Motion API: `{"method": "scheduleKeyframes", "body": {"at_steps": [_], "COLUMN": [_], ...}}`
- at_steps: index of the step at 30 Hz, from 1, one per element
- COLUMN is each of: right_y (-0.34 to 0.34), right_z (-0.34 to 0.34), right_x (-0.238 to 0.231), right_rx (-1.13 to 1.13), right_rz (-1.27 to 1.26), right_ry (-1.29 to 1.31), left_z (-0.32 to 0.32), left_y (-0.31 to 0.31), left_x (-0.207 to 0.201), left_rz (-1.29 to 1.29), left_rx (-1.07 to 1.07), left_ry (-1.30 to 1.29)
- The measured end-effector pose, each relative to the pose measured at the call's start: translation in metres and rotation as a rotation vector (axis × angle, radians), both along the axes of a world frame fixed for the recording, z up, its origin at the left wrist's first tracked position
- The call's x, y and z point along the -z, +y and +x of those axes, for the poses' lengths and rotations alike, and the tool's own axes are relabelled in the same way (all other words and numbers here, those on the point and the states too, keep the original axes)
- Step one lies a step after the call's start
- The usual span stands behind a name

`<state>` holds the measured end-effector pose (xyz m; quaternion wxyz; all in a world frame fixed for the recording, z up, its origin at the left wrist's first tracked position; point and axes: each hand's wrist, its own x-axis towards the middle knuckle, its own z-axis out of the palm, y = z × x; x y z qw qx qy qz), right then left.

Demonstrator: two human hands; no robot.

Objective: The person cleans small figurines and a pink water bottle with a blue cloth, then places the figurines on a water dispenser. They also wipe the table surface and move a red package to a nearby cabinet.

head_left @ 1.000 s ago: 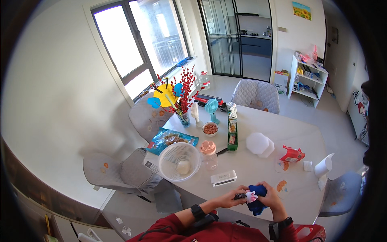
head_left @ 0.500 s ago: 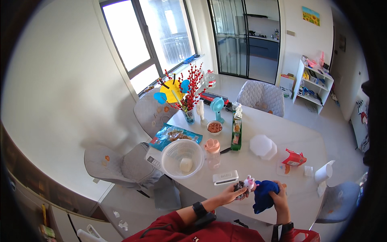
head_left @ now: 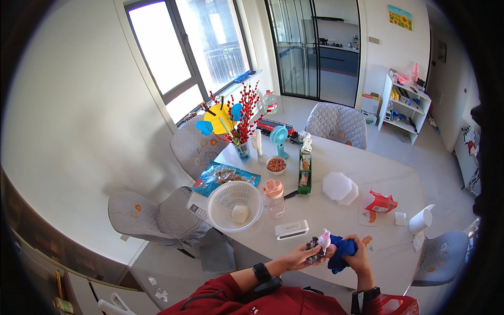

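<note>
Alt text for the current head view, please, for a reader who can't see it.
A person's left hand holds a small rabbit-eared figure while the right hand grips blue cloth close beside it. Around them, a white table carries a white basket, a pink-lidded bottle and red-berried branches.

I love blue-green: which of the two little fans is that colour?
The turquoise handheld fan, right of the white handheld fan and just beyond the small bowl. Its colour sets it apart.
</note>
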<state>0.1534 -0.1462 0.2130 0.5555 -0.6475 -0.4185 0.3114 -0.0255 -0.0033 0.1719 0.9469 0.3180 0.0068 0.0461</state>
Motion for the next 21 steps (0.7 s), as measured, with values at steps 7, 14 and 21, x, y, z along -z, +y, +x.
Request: {"method": "scheduleKeyframes", "body": {"at_steps": [7,14,21], "right_y": [0.002,0.005,-0.005], "right_z": [-0.002,-0.005,-0.004], "right_x": [0.004,0.009,-0.005], "right_rx": [0.087,0.057,-0.021], "right_rz": [0.000,-0.062,0.022], "right_ry": [0.238,0.572,0.134], "left_z": [0.001,0.004,-0.004], "left_y": [0.002,0.003,0.018], "left_x": [-0.028,-0.055,-0.041], "left_rz": [0.411,1.405,0.374], "left_rx": [-0.058,-0.214,0.098], "left_ry": [0.090,-0.267,0.005]}}
